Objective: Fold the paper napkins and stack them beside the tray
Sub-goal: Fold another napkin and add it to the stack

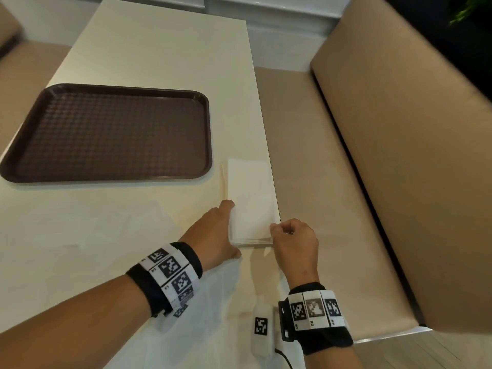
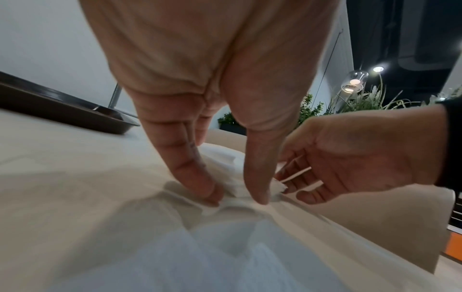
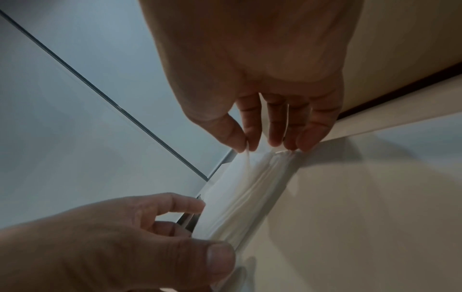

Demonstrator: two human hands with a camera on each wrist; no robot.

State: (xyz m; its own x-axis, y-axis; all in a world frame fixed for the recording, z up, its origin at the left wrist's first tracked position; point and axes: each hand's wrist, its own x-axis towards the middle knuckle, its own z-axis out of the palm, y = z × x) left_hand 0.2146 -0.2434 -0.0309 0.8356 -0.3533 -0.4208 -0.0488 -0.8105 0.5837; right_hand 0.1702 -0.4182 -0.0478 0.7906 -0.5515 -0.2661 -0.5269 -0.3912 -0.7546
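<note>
Napkin stack [image 1: 250,203] between your hands: left hand [image 1: 213,233] presses its edge, fingers [image 1: 227,205] straight; right hand [image 1: 295,243] pinches a corner. One tray [image 1: 106,134] beyond your left.

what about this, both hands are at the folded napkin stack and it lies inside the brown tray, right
No: the napkin stack lies on the table right of the brown tray, not inside it, as the head view shows. Left hand and right hand are both at it.

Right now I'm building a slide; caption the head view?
Left hand presses the napkins beside the tray while right hand pinches their near corner.
</note>
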